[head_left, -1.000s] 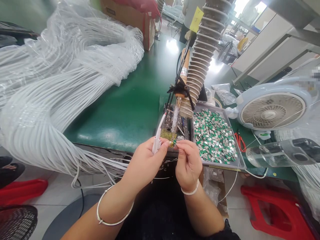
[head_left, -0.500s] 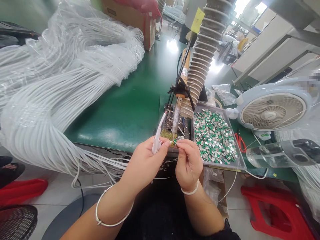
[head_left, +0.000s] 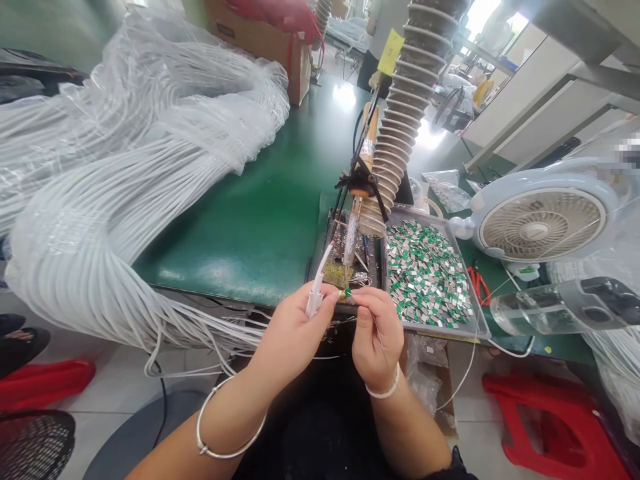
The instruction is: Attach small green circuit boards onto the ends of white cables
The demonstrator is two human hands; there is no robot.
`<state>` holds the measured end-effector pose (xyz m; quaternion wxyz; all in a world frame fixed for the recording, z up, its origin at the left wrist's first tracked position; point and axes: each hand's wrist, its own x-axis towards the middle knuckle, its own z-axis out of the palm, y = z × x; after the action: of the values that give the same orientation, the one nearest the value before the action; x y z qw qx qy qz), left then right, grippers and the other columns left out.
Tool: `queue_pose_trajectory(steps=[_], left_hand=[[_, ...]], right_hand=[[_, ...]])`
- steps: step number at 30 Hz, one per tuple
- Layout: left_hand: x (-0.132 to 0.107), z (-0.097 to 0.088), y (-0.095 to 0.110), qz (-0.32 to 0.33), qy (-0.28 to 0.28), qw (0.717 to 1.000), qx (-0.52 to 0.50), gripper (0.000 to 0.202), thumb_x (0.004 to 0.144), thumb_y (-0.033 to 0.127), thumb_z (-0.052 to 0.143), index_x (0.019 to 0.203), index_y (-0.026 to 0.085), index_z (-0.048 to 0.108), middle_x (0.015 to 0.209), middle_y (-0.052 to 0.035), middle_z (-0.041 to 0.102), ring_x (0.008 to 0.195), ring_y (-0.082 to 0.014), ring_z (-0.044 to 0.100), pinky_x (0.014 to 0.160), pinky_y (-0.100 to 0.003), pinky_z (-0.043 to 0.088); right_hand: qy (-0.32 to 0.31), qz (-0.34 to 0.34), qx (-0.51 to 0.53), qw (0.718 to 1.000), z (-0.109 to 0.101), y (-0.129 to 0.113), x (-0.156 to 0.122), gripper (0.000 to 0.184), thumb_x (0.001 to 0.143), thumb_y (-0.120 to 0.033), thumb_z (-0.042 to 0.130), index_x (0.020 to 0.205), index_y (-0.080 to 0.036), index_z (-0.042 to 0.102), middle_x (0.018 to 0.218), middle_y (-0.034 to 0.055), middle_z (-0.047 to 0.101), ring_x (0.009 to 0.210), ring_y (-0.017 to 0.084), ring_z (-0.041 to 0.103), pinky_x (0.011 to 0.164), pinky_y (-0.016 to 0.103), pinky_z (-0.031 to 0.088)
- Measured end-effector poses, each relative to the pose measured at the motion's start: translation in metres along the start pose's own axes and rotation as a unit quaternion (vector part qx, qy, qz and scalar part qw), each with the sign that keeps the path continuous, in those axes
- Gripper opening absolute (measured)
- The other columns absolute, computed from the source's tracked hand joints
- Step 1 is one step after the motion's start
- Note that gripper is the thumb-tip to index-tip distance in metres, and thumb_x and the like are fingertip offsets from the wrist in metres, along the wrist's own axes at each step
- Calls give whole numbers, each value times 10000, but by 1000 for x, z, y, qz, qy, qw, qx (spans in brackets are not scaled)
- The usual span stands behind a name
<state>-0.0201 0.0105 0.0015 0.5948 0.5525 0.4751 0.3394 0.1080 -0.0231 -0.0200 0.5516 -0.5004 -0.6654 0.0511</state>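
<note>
Left hand (head_left: 287, 337) closed around a slim white plastic part (head_left: 315, 297), its tip angled up and away from the palm. Right hand (head_left: 377, 337) pinched a tiny green-and-silver chip (head_left: 347, 293) between thumb and forefinger, held just beside the end of the white part, over the bench edge; contact between the two could not be told. Thin wire (head_left: 383, 350) ran down from the right fingers. Both hands were close together, low in view, a metal bangle (head_left: 215, 433) on the left wrist and a white band (head_left: 383, 391) on the right.

Directly beyond the hands lay a dark speckled tray (head_left: 345, 250) with an olive-yellow pad (head_left: 336, 273). Soldering iron (head_left: 354, 230), wooden handle up, stood clipped above it, beside a ribbed grey column (head_left: 403, 113). To the right, a metal-rimmed tray (head_left: 427, 273) held a loose heap of matching green-and-silver chips.

Green bench mat (head_left: 250, 227) carried a huge bundle of white cables (head_left: 125, 187) in clear plastic film at left, its ends trailing toward the hands. Small white fan (head_left: 543, 227), red-handled pliers (head_left: 479, 285) and a clear plastic cylinder (head_left: 560, 307) sat at right.
</note>
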Motion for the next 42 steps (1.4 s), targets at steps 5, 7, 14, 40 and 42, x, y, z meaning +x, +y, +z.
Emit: queue_pose_trajectory(steps=[5, 7, 14, 40, 42], left_hand=[[-6, -1, -7, 9, 12, 999, 29, 335, 856, 452, 417, 771, 166, 570, 884, -55, 595, 759, -163, 550, 714, -284, 413], [-8, -3, -12, 6, 25, 999, 43, 359, 862, 465, 397, 789, 166, 580, 907, -67, 602, 773, -172, 562, 752, -301, 416], [-11, -9, -16, 14, -11, 998, 62, 389, 885, 487, 346, 687, 192, 505, 658, 9, 486, 636, -142, 467, 631, -269, 375], [-8, -9, -28, -27, -78, 973, -215, 248, 786, 399, 607, 881, 180, 543, 642, 40, 434, 526, -81, 349, 535, -239, 303], [-8, -6, -27, -49, -55, 972, -223, 267, 758, 387, 637, 903, 183, 541, 621, 55, 427, 514, -73, 344, 520, -224, 296]], right_hand=[[-25, 8, 13, 1000, -9, -2, -6, 265, 835, -37, 417, 996, -197, 555, 919, 62, 611, 894, 164, 582, 764, 340, 513], [-37, 7, 12, 999, -15, -3, -9, 274, 830, -35, 419, 1003, -197, 558, 918, 62, 612, 891, 164, 586, 760, 339, 514], [-30, 25, -39, 998, -43, -1, -15, 269, 838, -56, 424, 1010, -203, 569, 938, 59, 622, 921, 181, 592, 811, 364, 491], [-174, 87, -312, 930, -60, 54, 35, 144, 814, -145, 444, 862, -145, 580, 798, 98, 609, 744, 222, 565, 665, 355, 463], [-168, 90, -304, 934, -60, 52, 35, 154, 820, -152, 442, 892, -139, 577, 813, 99, 603, 756, 220, 565, 676, 359, 466]])
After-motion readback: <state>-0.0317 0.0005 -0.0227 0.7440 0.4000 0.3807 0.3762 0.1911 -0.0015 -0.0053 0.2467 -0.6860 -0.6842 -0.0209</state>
